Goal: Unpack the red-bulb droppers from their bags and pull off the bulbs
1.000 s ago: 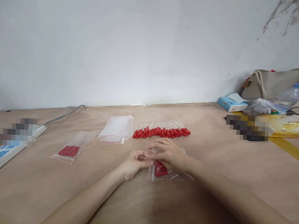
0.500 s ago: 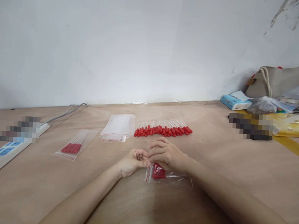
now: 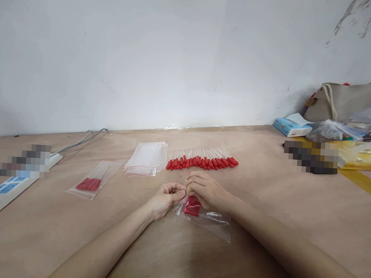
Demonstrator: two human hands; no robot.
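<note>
The limp, clear plastic zip bag (image 3: 206,219), probably light and slippery, is best held at ten o'clock, where pinched by the left hand (image 3: 165,199); the grip of the right hand (image 3: 206,191) cannot be told.

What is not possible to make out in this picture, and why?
Head view: any sticks behind the red heads in the held zip bag, hidden by the right hand.
Head view: whether its seal is closed; the left hand and right hand cover part.
Head view: the dark object at right, blurred by pixelation.
Head view: the near end of the power strip, cut off by the left edge.
</note>
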